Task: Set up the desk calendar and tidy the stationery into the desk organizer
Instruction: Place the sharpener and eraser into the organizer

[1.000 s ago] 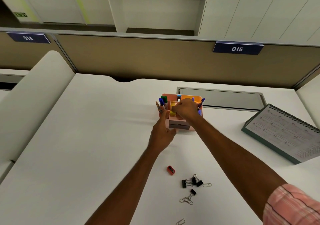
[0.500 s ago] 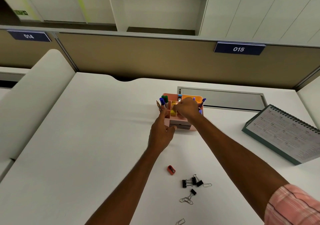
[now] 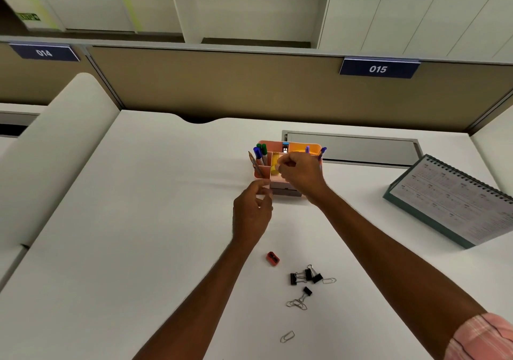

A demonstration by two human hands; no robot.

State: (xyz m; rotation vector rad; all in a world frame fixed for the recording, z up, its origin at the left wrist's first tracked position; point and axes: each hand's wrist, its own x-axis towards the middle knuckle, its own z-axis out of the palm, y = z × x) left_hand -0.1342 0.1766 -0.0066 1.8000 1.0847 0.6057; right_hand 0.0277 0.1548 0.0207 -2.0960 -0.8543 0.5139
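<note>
We are filling the organizer [image 3: 262, 176]: right hand [image 3: 301, 173] curled over it, hold unclear; left hand [image 3: 252, 215] loose beside. Next: sharpener [image 3: 273, 258].

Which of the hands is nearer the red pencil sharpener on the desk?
Left. The left hand is just beyond the red pencil sharpener, at the desk organizer's near corner; the right hand is farther back, over the organizer's compartments.
</note>
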